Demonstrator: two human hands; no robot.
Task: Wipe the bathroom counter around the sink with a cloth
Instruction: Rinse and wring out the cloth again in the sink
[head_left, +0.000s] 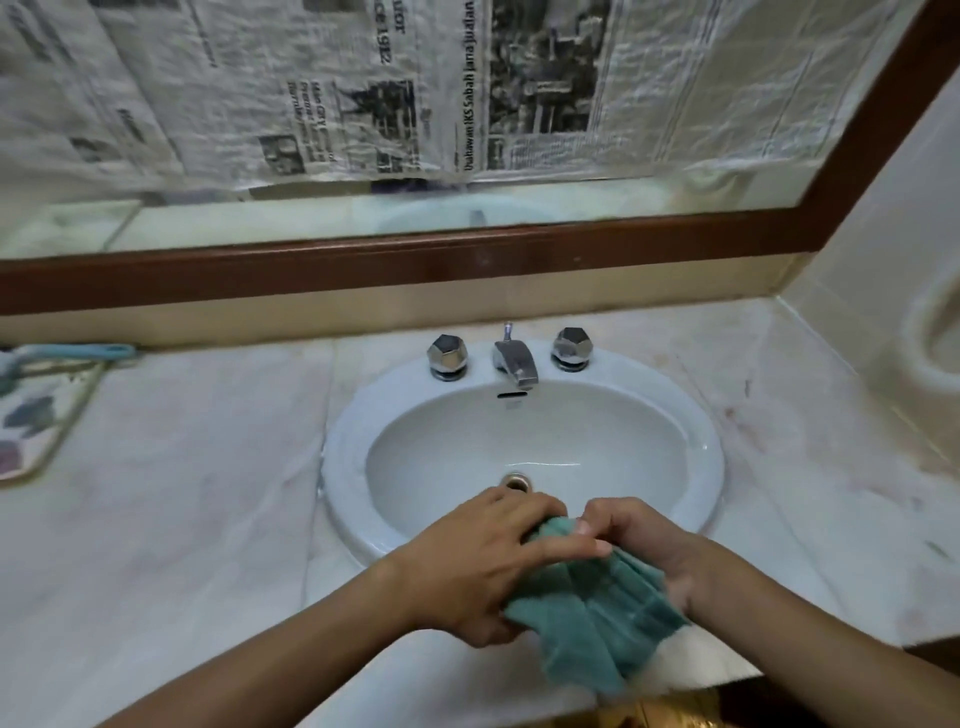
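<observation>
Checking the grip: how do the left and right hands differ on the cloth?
Left hand lies over the cloth, back upward; right hand holds it from the right, palm inward. Left hand's fingers stretch across; right hand's fingers curl. Both grip it over the sink's front rim.

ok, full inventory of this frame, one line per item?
cloth: 1, teal, held above the sink's front rim
counter: 1, pale marble, around the sink
sink: 1, white oval, set in the counter
drain: 1, metal, basin bottom
spout: 1, chrome, back centre of the sink
knobs: 2, chrome, one on either side of the spout
mirror frame: 1, brown wood, behind the counter
newspaper: several sheets, black and white, covering the mirror
mat: 1, patterned, counter's left edge
blue handle: 1, on the mat; tool type unclear
left hand: fingers gripping the cloth
right hand: fingers pinching the cloth
</observation>
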